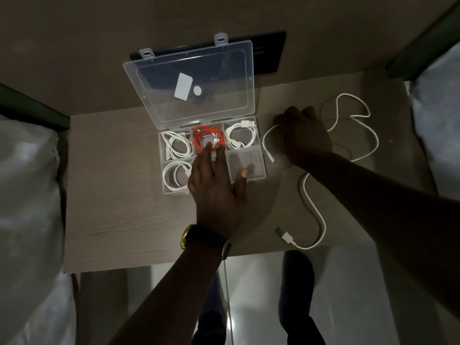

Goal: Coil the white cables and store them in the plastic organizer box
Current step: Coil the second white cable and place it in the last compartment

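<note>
A clear plastic organizer box (pixel 261 155) lies open on the small wooden table (pixel 119 207), its lid (pixel 191 80) tilted up at the back. Coiled white cables (pixel 178 145) fill the left and top-right compartments, and an orange cable (pixel 207 136) fills the top-middle one. The bottom-right compartment (pixel 245 161) holds nothing. My left hand (pixel 215 188) hovers flat over the box front, fingers spread. My right hand (pixel 305 135) rests to the right of the box, closed on a loose white cable (pixel 312 200) that trails across the table to a USB plug near the front edge.
A dark flat panel (pixel 268 53) sits on the wall behind the lid. White bedding (pixel 27 195) flanks the table on the left and on the right (pixel 438 115). My shoes (pixel 297 275) stand on the tiled floor below the table's front edge.
</note>
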Demonstrator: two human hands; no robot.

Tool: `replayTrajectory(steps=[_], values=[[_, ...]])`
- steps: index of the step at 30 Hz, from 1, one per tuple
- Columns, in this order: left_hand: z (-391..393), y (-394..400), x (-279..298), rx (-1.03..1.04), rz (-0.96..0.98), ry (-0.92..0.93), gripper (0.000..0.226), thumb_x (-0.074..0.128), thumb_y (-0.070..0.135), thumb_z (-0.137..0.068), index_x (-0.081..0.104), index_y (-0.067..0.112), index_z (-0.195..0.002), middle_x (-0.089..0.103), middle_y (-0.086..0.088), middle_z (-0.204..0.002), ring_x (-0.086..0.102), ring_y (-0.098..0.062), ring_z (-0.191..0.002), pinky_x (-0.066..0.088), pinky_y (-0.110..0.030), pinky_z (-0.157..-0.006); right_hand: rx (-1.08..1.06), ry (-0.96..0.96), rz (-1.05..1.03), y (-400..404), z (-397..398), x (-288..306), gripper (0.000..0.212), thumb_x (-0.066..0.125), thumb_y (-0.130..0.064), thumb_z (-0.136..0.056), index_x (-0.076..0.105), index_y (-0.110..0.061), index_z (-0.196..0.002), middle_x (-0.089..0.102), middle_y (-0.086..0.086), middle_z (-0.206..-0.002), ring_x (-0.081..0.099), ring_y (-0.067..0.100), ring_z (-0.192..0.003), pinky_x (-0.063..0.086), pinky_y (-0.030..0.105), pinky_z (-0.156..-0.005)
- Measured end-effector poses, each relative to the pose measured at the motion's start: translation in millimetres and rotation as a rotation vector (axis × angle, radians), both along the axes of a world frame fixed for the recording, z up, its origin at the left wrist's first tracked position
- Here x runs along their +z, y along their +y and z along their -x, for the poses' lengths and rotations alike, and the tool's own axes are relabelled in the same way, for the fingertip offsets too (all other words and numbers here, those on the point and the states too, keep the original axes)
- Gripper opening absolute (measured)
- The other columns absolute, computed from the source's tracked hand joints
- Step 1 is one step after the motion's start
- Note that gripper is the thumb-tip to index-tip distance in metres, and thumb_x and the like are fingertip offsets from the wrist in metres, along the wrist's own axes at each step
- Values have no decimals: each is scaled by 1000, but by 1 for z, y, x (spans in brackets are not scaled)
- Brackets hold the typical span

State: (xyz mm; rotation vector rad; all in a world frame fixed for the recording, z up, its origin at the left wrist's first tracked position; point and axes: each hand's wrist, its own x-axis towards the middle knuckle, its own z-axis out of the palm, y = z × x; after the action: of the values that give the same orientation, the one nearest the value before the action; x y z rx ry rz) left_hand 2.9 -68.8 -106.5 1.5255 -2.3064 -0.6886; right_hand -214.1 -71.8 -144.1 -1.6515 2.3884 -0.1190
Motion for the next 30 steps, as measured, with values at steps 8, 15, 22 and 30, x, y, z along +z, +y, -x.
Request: replayTrajectory(steps=[8, 15, 22, 30], values=[[39, -7, 9, -19, -194, 318, 33, 56, 28, -94, 65, 7, -117, 68, -13, -114, 60, -28, -109, 47, -46, -95, 89, -201, 249, 31, 1, 29, 19, 60, -11, -86, 72, -12, -100, 71, 9, -99, 55, 35, -97, 48, 43, -78], [60, -3, 18, 55, -725, 583, 28, 53, 22, -99, 69, 1, -90, 65, -9, -79, 58, -20, -76, 47, -37, -76, 35, -482, 382, 45, -7, 53, 23, 63, -14, -92, 74, -17, -112, 70, 5, -88, 61, 23, -83, 48, 34, -73], [60, 2, 49, 130, -1558, 1112, 32, 46, 32, -97, 61, 14, -74, 50, 4, -60, 45, -8, -53, 36, -22, -54, -124, -663, 405, 52, -6, 50, 26, 65, -17, -90, 72, -20, -114, 65, 1, -80, 60, 12, -73, 42, 25, -69], [51, -32, 47, 241, -1297, 1492, 27, 43, 14, -98, 63, 10, -115, 72, -1, -103, 67, -12, -96, 51, -22, -89, 307, -530, 186, 77, -36, 58, 21, 61, -27, -92, 65, -24, -113, 72, 0, -81, 66, 19, -73, 46, 28, -63]])
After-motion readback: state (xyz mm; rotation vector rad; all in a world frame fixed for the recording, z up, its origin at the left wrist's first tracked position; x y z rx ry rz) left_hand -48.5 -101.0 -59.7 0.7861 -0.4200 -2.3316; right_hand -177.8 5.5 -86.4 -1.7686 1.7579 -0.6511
